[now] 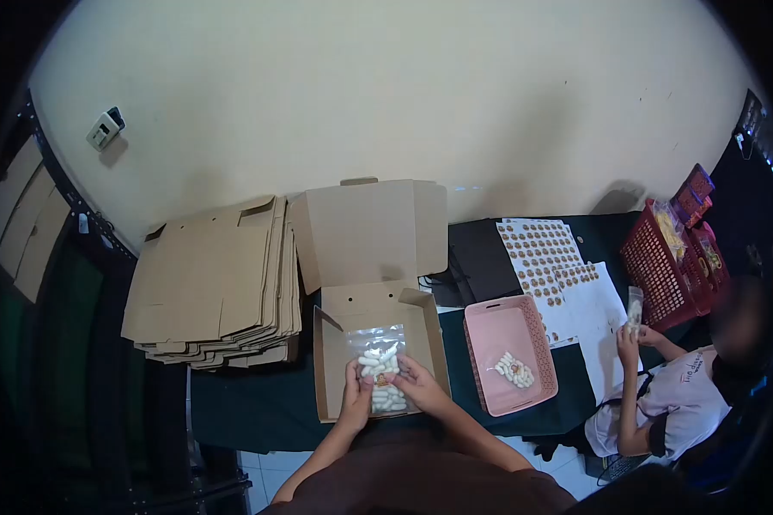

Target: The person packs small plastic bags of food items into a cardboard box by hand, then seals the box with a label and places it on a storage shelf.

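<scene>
A clear plastic bag (pixel 381 353) of white, finger-shaped pieces is held upright over an open cardboard box (pixel 425 326). My left hand (pixel 356 396) closes on the bag's left side, and my right hand (pixel 421 388) grips its right side. Both thumbs press toward the middle, where a small brown-and-orange round sticker shows between them. The box's lid (pixel 361 232) stands raised at the back against the wall. Below the hands, more of the white pieces show through the lower part of the bag.
Flattened cardboard boxes (pixel 206 275) are stacked on the left. To the right sit a pink basket (pixel 481 360) holding another bag of white pieces (pixel 514 371), sheets of round stickers (pixel 537 257) and a red basket (pixel 661 266). A co-worker (pixel 678 386) at far right holds a small clear bag (pixel 635 307).
</scene>
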Motion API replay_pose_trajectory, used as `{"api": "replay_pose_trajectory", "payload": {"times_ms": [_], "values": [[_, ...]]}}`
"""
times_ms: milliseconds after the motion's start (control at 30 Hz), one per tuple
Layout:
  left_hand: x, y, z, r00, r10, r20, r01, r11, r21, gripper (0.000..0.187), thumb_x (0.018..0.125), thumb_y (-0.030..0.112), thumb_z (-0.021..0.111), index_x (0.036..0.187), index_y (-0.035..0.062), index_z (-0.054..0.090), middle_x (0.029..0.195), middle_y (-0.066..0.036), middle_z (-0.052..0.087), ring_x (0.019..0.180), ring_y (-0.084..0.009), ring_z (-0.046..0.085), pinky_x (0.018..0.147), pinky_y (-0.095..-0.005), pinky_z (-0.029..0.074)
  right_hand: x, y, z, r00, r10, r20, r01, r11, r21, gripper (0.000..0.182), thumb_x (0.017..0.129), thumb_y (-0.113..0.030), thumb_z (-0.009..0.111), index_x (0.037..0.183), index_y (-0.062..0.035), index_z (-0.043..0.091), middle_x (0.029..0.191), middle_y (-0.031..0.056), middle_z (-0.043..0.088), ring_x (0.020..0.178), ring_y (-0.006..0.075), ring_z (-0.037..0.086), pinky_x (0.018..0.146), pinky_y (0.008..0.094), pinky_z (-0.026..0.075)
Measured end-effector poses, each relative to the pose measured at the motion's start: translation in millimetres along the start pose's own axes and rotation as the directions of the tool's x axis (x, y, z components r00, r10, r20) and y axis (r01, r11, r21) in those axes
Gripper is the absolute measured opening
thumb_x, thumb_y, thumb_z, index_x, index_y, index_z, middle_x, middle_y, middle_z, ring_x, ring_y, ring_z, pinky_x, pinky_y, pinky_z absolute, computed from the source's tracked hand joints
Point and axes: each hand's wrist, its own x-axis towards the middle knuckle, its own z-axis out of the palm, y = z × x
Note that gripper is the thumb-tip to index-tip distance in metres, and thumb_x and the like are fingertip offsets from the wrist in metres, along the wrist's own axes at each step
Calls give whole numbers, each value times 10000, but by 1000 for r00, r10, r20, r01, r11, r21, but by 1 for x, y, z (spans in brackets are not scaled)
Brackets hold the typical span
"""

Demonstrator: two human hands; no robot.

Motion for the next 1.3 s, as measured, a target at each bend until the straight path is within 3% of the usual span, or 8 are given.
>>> {"api": "replay_pose_trajectory", "payload": {"times_ms": [33, 267, 433, 700, 833, 867, 1000, 1300], "values": [[0, 8, 5, 999, 29, 46, -34, 994, 105, 499, 902, 147, 527, 1291, 17, 242, 1225, -140, 403, 1151, -195, 406, 965, -289, 329, -1, -1, 1, 988, -155, 26, 157, 983, -100, 372, 932, -110, 467, 1252, 55, 372, 1151, 79, 514, 1037, 117, 502, 888, 254, 412], [-1, 27, 14, 963, 3, 271, -64, 974, 218, 736, 799, -12, 601, 1336, 79, 106, 1257, -128, 331, 1204, -201, 343, 988, -316, 313, 0, -7, -13, 998, 36, -43, -29, 989, 148, 379, 874, -89, 574, 1204, 13, 417, 1088, 66, 536, 1006, 129, 518, 874, 265, 420], [-1, 25, 9, 955, -34, 293, -60, 950, 306, 722, 833, 39, 571, 1344, 61, 62, 1272, -138, 307, 1214, -212, 323, 984, -320, 299, -2, -18, -3, 997, -46, 64, 45, 999, 25, 439, 848, -47, 598, 1229, 7, 387, 1118, 81, 519, 1042, 140, 501, 883, 288, 421], [-8, 25, 12, 889, -123, 442, -21, 951, 307, 685, 845, 114, 597, 1316, 47, 104, 1251, -165, 318, 1199, -217, 331, 986, -331, 290, 11, -16, -14, 951, -97, -294, 110, 993, 29, 382, 840, -112, 619, 1171, 21, 486, 1098, 83, 545, 1003, 135, 519, 849, 275, 431], [0, 18, 9, 983, -86, 164, 66, 990, 122, 404, 838, 125, 625, 1147, 40, 379, 1070, -86, 497, 1027, -146, 470, 874, -283, 385, 8, -17, -10, 973, -115, -198, 76, 978, -197, 190, 817, -119, 646, 927, 36, 649, 1006, 114, 633, 896, 146, 580, 820, 269, 447], [3, 17, 6, 999, -23, 39, 19, 995, 101, 195, 829, 113, 641, 942, 40, 501, 916, -37, 551, 872, -83, 499, 769, -237, 405, 7, -8, -9, 981, -81, -178, 50, 984, -170, 179, 815, -119, 649, 897, 39, 655, 1007, 125, 638, 890, 151, 586, 821, 269, 447], [11, 18, -6, 996, 79, -39, -70, 977, 202, 130, 832, 106, 631, 764, 46, 537, 720, 15, 530, 715, -56, 488, 667, -217, 391, 9, 0, -12, 984, -36, -174, -7, 970, -244, 157, 816, -92, 641, 861, 57, 663, 1023, 157, 639, 931, 160, 584, 831, 272, 441], [19, 14, -17, 997, -79, -3, 79, 997, -23, 246, 930, 233, 493, 876, 10, 582, 791, -6, 568, 773, -72, 511, 731, -225, 403, 8, -20, -25, 996, 81, 27, -74, 973, -218, 353, 933, -235, 478, 1027, 74, 620, 1030, 101, 635, 908, 123, 557, 847, 251, 414]]}}
